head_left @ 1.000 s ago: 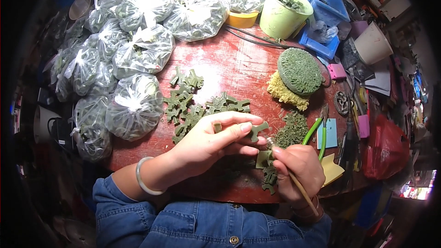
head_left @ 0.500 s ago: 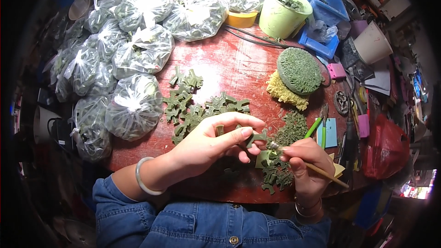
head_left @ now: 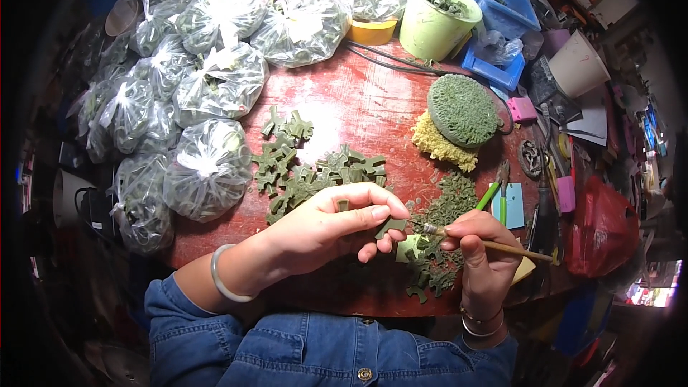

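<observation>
My left hand [head_left: 326, 229], a pale bangle on its wrist, is closed around a small dark green branched piece [head_left: 391, 227]. Its thumb and fingers pinch the piece and partly hide it; another bit of green [head_left: 343, 205] shows between the fingers. Like a pen, a wooden-handled tool [head_left: 517, 250] with a metal collar and thin tip sits in my right hand [head_left: 481, 244]. The tip reaches the edge of the piece; whether it touches cannot be made out. Beyond my left hand lies a pile of similar green pieces [head_left: 301, 179]. Smaller green pieces [head_left: 438, 261] lie below the tool.
Knotted clear bags [head_left: 208, 168] of green pieces crowd the left. A round green pad [head_left: 464, 111] rests on a yellow sponge [head_left: 437, 142]. Green-handled pliers [head_left: 494, 193] lie right of the pieces. A light green bucket [head_left: 438, 25] and blue trays [head_left: 505, 7] stand at the back.
My right hand has turned the tool flatter, its tip now at the piece's edge. The green piece has tilted slightly in my left fingers. The view has shifted a little.
</observation>
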A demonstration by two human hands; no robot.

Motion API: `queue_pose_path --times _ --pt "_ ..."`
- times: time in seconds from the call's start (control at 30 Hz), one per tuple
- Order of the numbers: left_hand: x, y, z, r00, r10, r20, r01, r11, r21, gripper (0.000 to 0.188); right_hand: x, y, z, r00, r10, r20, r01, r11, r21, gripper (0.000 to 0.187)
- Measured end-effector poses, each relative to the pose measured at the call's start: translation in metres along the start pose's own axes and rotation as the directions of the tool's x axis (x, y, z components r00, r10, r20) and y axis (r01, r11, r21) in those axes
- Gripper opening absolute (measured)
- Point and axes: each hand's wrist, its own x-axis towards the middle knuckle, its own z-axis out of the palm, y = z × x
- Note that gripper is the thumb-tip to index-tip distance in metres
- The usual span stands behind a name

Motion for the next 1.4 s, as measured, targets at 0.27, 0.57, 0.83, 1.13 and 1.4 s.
queue_pose_path --times 0.27,0.57,0.83,1.13,1.4 --pt "0.0 0.0 0.001 1.0 0.009 0.025 -0.009 1.0 0.002 0.021 0.0 0.003 -0.004 0.999 -0.017 0.05 0.013 0.997 0.08 0.017" --pt "0.0 0.001 0.011 0.968 0.238 -0.081 -0.166 0.848 0.503 0.037 0.005 0.0 0.001 0.956 -0.283 0.073 0.289 0.873 -0.393 0.018" --pt "-0.002 -0.01 0.013 0.842 0.539 -0.005 -0.295 0.47 0.832 0.041 0.0 0.004 0.008 0.825 -0.52 0.223 0.527 0.564 -0.636 0.019" --pt "-0.001 -0.012 0.013 0.743 0.655 0.136 -0.326 0.176 0.929 0.046 0.001 0.004 0.008 0.842 -0.49 0.228 0.514 0.596 -0.617 0.018" --pt "-0.001 0.002 0.014 0.875 0.444 -0.194 -0.277 0.787 0.551 0.024 -0.004 0.011 0.011 0.956 -0.285 0.07 0.259 0.71 -0.654 0.018"
